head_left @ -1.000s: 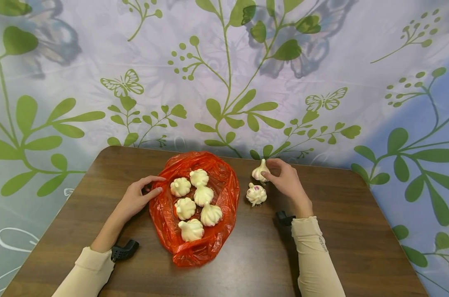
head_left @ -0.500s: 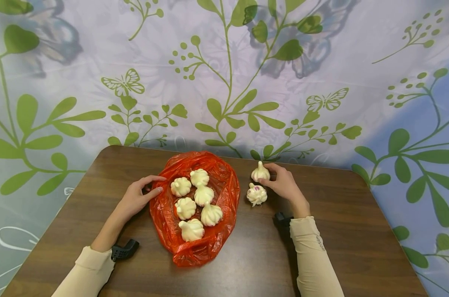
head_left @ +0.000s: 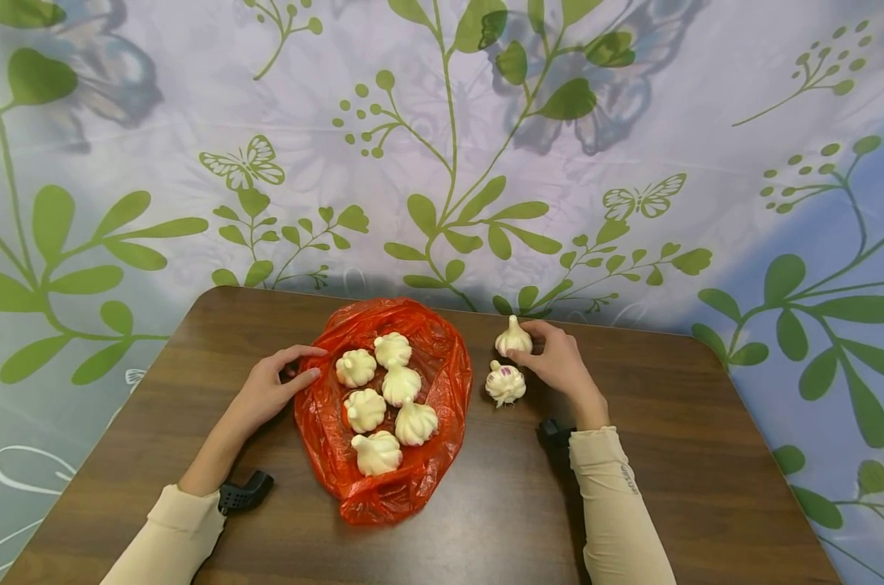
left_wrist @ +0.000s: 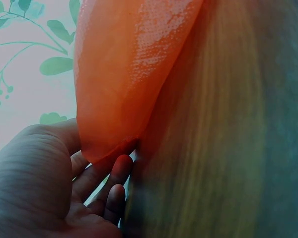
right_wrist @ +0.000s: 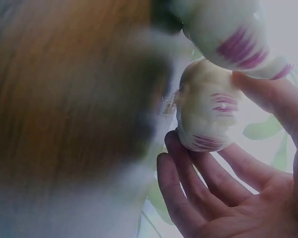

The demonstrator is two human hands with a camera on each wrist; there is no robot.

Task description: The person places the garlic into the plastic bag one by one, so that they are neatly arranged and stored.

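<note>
In the head view my left hand [head_left: 265, 392] holds the left rim of a red plastic bag [head_left: 318, 455], which lies spread on the table. The left wrist view has the bag's thin film [left_wrist: 119, 74] between the thumb and the fingers. Several pale garlic bulbs [head_left: 365, 410] sit on the bag. To the right of it, my right hand [head_left: 562, 366] grips an upright garlic bulb [head_left: 513, 337] between thumb and fingers. Just in front of that one rests another garlic bulb [head_left: 505, 383] with purple streaks. Both bulbs also appear in the right wrist view, purple-marked, with the held bulb [right_wrist: 206, 111] against the fingers.
The brown wooden table [head_left: 691, 455] ends at a back edge close behind the bag and the bulbs. A patterned cloth backdrop [head_left: 442, 146] with green leaves hangs behind it. Black camera mounts [head_left: 246, 492] are strapped to both wrists.
The bulb in my right hand has turned from slightly tilted to upright, and that hand has shifted a little left, its thumb lower. My left hand and the bag stay put.
</note>
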